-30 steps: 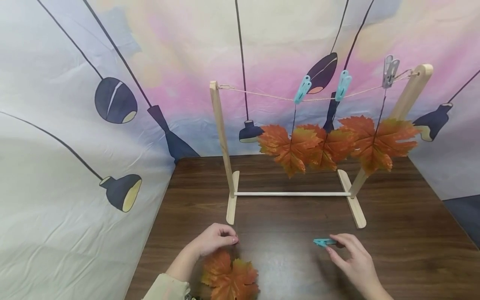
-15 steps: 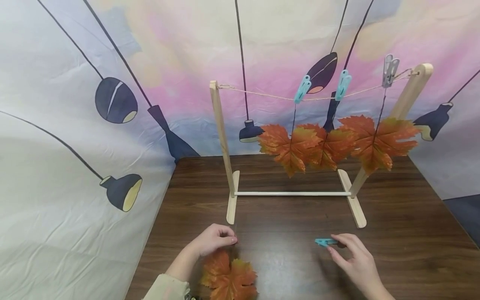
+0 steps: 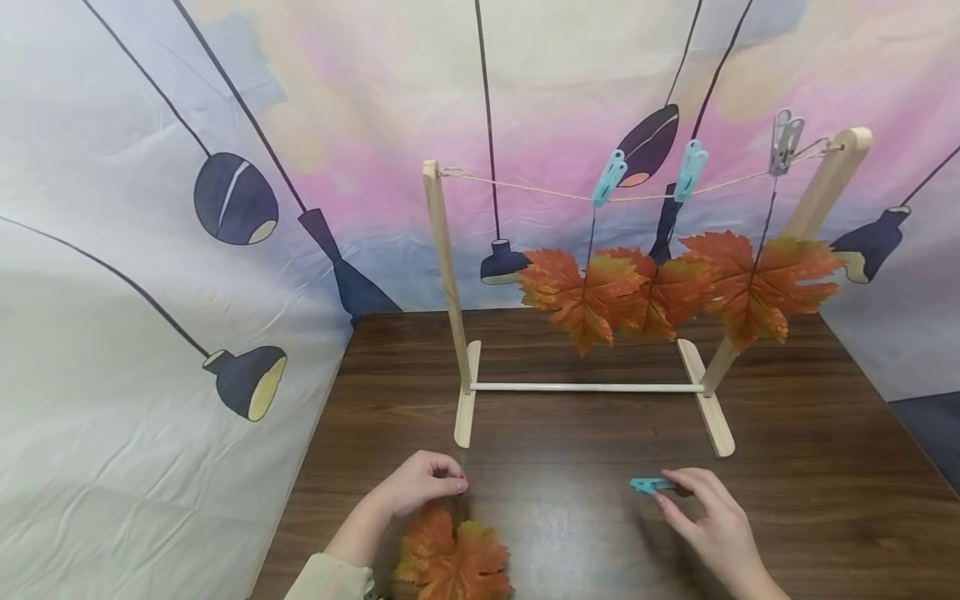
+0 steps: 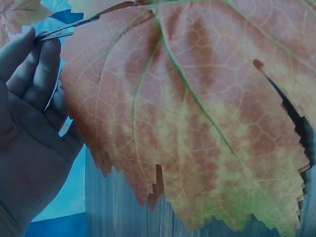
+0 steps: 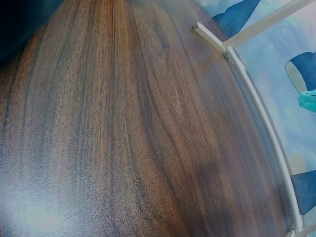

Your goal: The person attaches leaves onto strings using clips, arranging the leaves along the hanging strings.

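Observation:
Low at the front left, my left hand (image 3: 418,485) pinches the thin stem of an orange artificial maple leaf (image 3: 456,565). The leaf's veined surface (image 4: 163,98) fills much of the left wrist view, and the stem runs to the fingertips (image 4: 49,47). My right hand (image 3: 714,523) holds a teal clothespin (image 3: 647,485) between thumb and fingers, its tip toward the left. That clothespin (image 5: 308,100) shows at the right edge of the right wrist view, where the hand itself is out of frame. Beyond both hands, three similar leaves (image 3: 585,296) hang from a string line (image 3: 540,190).
A wooden stand (image 3: 448,283) with a white crossbar (image 3: 585,387) carries the line. Two teal clothespins (image 3: 610,179) and a grey clothespin (image 3: 785,143) are on it. The stand is on a dark wood table (image 3: 570,442), before a cloth backdrop (image 3: 360,100) printed with lamps.
My left hand has drifted slightly left and down, carrying the leaf with it. My right hand and its clothespin stay nearly still.

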`<act>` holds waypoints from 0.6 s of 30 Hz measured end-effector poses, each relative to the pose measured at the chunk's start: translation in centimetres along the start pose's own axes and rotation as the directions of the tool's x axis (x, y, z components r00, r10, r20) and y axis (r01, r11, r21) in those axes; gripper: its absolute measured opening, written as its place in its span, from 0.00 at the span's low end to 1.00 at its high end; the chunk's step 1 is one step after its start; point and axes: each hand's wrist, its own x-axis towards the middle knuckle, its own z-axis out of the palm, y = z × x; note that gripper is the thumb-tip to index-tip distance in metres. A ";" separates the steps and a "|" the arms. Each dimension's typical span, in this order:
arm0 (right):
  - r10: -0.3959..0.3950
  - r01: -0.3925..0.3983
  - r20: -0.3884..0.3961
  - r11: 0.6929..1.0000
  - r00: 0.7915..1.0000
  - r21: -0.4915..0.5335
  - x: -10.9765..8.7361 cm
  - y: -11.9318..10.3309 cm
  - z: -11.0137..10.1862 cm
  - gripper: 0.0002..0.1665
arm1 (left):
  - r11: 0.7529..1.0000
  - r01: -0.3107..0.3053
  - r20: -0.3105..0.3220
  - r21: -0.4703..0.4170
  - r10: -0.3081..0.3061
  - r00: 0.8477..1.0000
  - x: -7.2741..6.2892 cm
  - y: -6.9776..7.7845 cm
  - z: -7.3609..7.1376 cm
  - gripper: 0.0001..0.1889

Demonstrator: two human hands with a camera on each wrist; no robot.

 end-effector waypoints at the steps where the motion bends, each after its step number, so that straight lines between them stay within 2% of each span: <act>1: 0.003 -0.003 0.002 1.000 1.000 0.001 0.0 0.0 0.0 0.34 | 1.000 -0.001 -0.001 0.004 0.001 1.000 0.1 -0.4 0.0 0.07; 6: 0.010 -0.011 0.013 1.000 1.000 0.001 0.0 0.1 -0.1 0.31 | 1.000 0.013 0.011 0.007 -0.013 1.000 0.1 -1.0 -0.2 0.09; 13: 0.021 -0.021 0.019 1.000 1.000 -0.001 -0.2 0.2 -0.2 0.21 | 1.000 0.017 0.026 0.012 -0.017 1.000 0.3 -1.2 -0.1 0.11; 18: -0.021 0.021 -0.010 1.000 1.000 0.022 -0.3 0.4 0.0 0.25 | 1.000 0.008 0.032 0.020 -0.009 0.999 0.3 -1.3 -0.1 0.11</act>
